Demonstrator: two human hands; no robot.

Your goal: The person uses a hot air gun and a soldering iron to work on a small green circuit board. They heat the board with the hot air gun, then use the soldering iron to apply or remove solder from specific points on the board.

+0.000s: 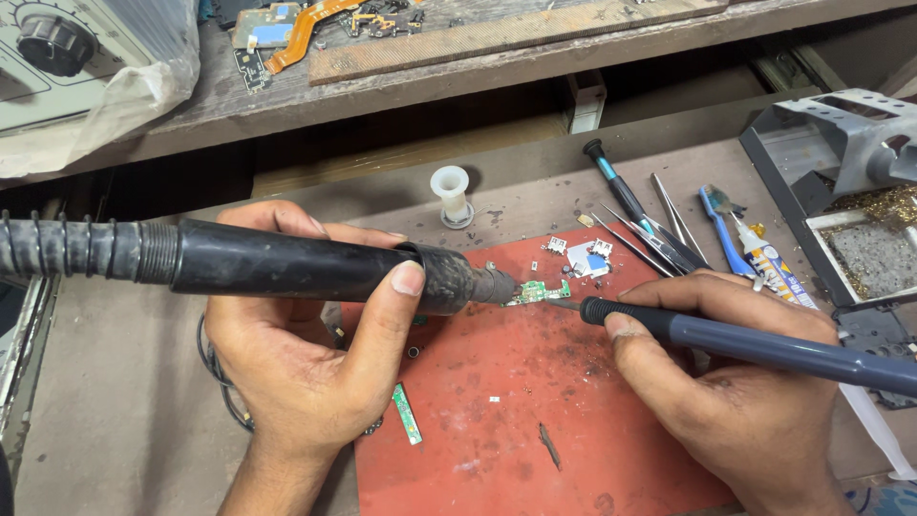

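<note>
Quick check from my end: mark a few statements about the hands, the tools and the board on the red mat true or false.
1. The left hand holds the black hot-air wand. True.
2. The right hand holds a screwdriver. False: it holds a blue-grey soldering iron.
3. The small green circuit board lies on the red mat. True.
4. The tweezers are in the right hand's grip. False: they lie on the bench beyond it.
</note>
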